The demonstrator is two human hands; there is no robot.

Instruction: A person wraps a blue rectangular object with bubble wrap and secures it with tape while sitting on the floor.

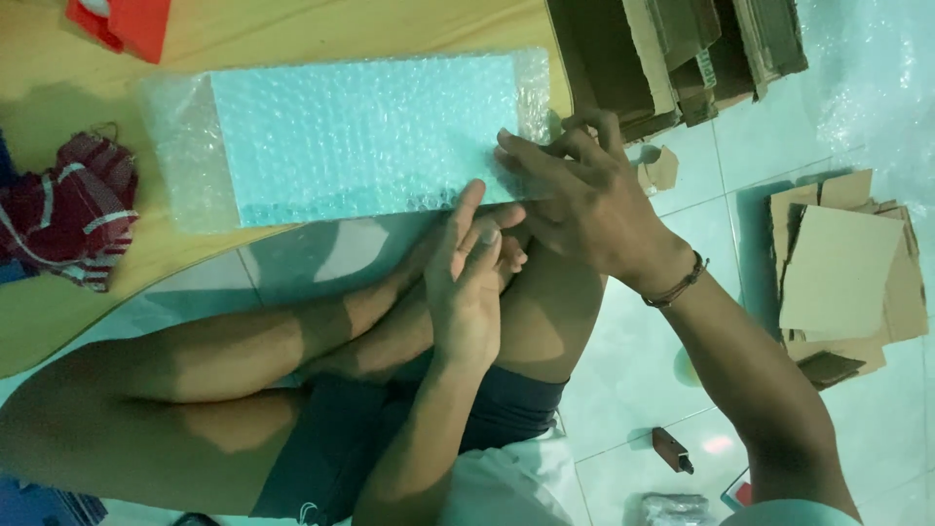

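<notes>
Single view — head-worn camera, looking steeply down over the wearer's own lap and crossed legs to the tiled floor. Close range: the forearms enter from the bottom edge, and both the left hand and the right hand sit near frame centre. The low wooden desk fills the upper left (its far side is cut off). No second view, so nothing overlaps.
</notes>
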